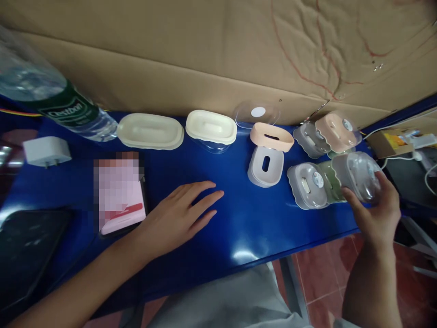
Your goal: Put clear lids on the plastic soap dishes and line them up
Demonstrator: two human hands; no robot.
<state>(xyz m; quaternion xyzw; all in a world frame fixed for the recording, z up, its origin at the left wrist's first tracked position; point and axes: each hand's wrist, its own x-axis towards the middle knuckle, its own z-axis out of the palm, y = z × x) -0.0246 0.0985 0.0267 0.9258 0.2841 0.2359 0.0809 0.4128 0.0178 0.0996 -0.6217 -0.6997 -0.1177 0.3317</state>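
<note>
My left hand (177, 216) lies flat on the blue table (239, 228), fingers stretched out and holding nothing, just right of a pink phone-like item (119, 196). My right hand (377, 212) grips a clear plastic-covered soap box (357, 175) at the table's right end, beside a grey box (307, 184) and a green one (329, 182). Further back lie a grey and pink pair of boxes (329, 132). In the middle sit a white box (265, 166), a pink lid (271, 136) and a clear lid (257, 113).
Two cream trays (150, 131) (210, 126) line the back edge under a cardboard wall (218, 54). A water bottle (51, 98) lies at back left by a white charger (47, 150). A dark tablet (27, 246) sits front left. Cables and boxes (396, 141) crowd the right.
</note>
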